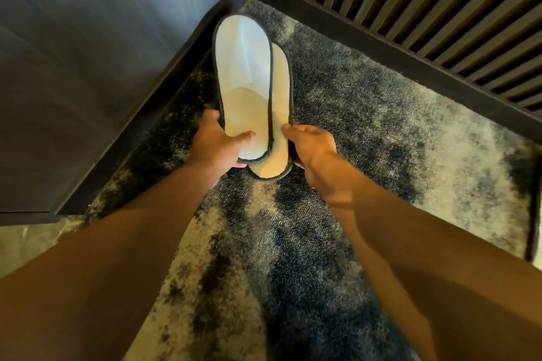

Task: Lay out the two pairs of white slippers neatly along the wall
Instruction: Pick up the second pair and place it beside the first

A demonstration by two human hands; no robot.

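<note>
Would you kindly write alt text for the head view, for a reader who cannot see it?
Two bare hands hold a pair of white slippers by the heels, overlapping, toes pointing into a room corner: left hand on the left slipper, right hand on the right. Below lies mottled dark-and-cream carpet, with a slatted wall behind.

A mottled carpet [366,132] in dark blue-grey and cream patches covers the floor, running into a corner. On the left stands a smooth blue-grey panel [102,38], perhaps a cabinet side or a wall, with a dark base strip. Behind and to the right, a wall of vertical dark wooden slats [425,0] rises above a black skirting board [381,47], under warm light.
</note>
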